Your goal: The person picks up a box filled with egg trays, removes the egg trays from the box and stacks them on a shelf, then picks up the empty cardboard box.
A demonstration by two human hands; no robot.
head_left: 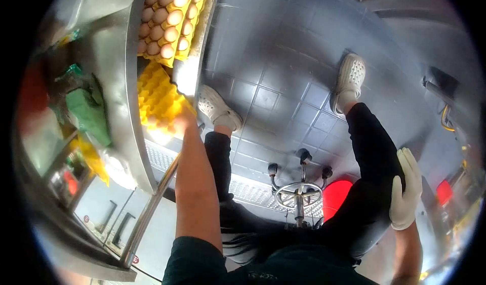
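My left hand (183,122) reaches to the lower shelf at the left and grips the edge of a yellow egg tray (161,93). Its cups look bare, and the fingers are partly hidden and blurred. Just beyond it stand stacked yellow trays full of brown eggs (161,16). In a white glove, my right hand (406,190) lies on my right thigh with its fingers stretched out, holding nothing.
A steel counter (115,47) runs along the left, above the shelf, with a green bag (88,110) beside it. Below me are a wheeled stool base (298,194) and a red object (336,196). Grey tiles (266,97) cover the floor.
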